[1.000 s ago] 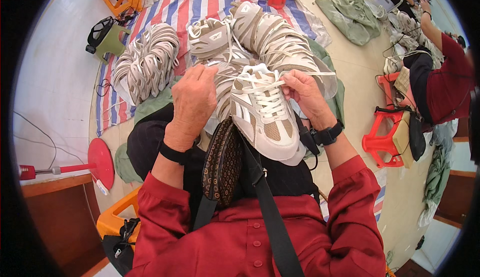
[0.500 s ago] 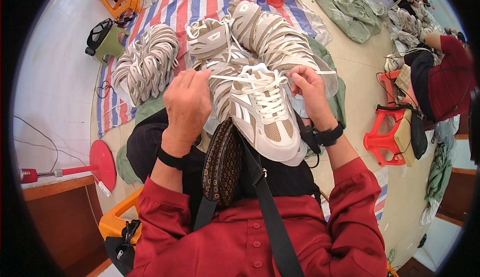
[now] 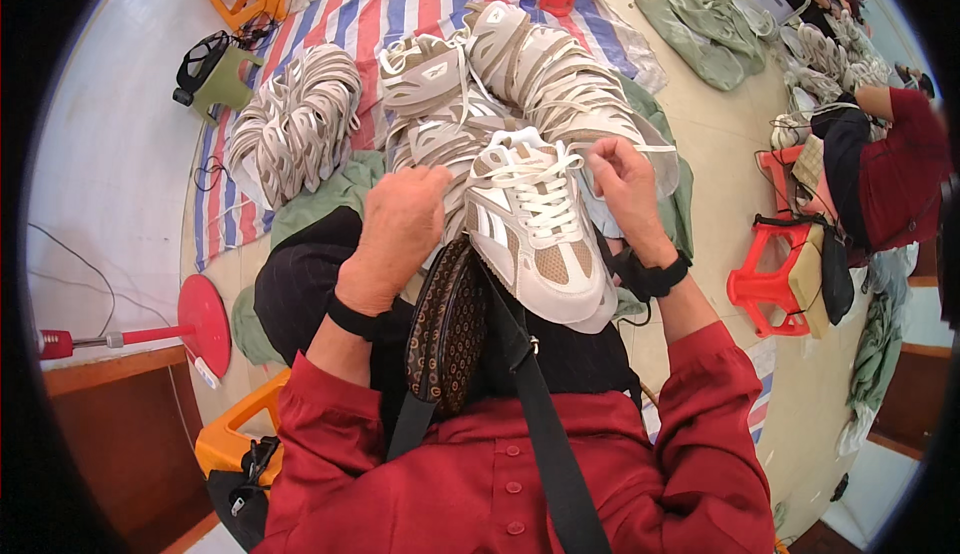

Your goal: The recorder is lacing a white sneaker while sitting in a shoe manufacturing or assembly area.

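Floor: pale tiles (image 3: 720,144), partly under a striped red, white and blue sheet (image 3: 345,14), as my remote head view shows it.
Main item: one white-and-tan sneaker (image 3: 540,229), toe toward the wearer, heel away, in front of the lap; I cannot see what bears it.
Laces: white laces (image 3: 545,204), crossed up the front, a loose loop near the collar on the right-hand side.
Left hand (image 3: 400,219): beside the sneaker's left flank, fingers curled together near the collar; I cannot tell whether they grip a lace end.
Right hand (image 3: 628,189): just off the collar's right side, fingers bent, thumb side toward the lace loop; I cannot make out any lace between them.
Sneaker to hands: between the two, its collar about level with the fingers, its toe nearer the wearer than either hand.
Wrists: one black band (image 3: 355,319) on the left, another black band (image 3: 660,276) on the right.
Pouch: brown patterned pouch (image 3: 445,329), left of the toe, on a black strap.
Stock: overlapping shoe uppers (image 3: 295,124) heaped at left, with more beyond the sneaker; green cloth (image 3: 340,184) spread near them.
Right side: red stool (image 3: 770,284) near a co-worker's red sleeve (image 3: 905,174).
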`<state>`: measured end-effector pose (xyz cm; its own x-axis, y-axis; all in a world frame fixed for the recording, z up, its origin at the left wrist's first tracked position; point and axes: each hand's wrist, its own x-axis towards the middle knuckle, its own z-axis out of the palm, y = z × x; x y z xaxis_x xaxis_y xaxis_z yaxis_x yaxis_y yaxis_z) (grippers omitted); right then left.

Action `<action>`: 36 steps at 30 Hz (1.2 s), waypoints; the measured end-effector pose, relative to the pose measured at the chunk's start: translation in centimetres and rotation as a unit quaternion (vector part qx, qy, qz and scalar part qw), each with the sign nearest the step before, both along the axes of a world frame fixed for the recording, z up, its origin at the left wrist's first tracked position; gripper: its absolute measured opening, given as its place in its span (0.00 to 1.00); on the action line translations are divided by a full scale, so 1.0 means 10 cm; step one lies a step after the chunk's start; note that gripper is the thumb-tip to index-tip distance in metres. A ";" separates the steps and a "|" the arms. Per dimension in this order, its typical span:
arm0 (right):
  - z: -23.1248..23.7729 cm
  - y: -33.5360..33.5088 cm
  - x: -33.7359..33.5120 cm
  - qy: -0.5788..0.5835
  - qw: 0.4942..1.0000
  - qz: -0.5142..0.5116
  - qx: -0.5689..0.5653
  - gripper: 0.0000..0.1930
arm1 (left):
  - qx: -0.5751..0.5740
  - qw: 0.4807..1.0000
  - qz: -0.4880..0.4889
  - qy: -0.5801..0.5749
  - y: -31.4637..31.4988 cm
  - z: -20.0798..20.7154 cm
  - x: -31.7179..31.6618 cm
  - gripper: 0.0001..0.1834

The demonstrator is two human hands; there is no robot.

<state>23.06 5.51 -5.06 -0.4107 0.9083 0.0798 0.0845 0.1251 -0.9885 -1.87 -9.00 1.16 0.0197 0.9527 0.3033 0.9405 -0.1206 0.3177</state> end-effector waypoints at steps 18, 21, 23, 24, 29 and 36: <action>0.06 -0.16 -0.26 -0.084 0.987 -0.049 0.128 0.04 | 0.028 0.977 -0.017 -0.211 0.26 -0.25 0.23 0.14; 0.14 -0.24 -0.27 -0.075 0.970 -0.075 0.218 0.06 | 0.028 0.973 -0.021 -0.227 0.29 -0.27 0.22 0.10; 0.18 -0.26 -0.28 -0.076 0.966 -0.078 0.236 0.06 | 0.030 0.974 -0.019 -0.223 0.29 -0.27 0.22 0.10; 0.18 -0.26 -0.28 -0.076 0.960 -0.083 0.255 0.07 | 0.033 0.975 -0.019 -0.218 0.29 -0.27 0.22 0.09; 0.11 -0.19 -0.25 -0.053 0.980 -0.084 0.172 0.06 | 0.027 0.971 -0.027 -0.235 0.31 -0.26 0.22 0.06; 0.07 -0.17 -0.17 -0.030 0.999 -0.014 0.040 0.03 | -0.001 0.980 0.002 -0.201 0.26 -0.11 0.26 0.06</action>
<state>21.35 3.80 -4.40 -0.3924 0.9107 0.1293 0.1476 0.2011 -0.9684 0.74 -6.44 0.11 -0.1049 0.9530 0.2841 0.7398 -0.1161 0.6628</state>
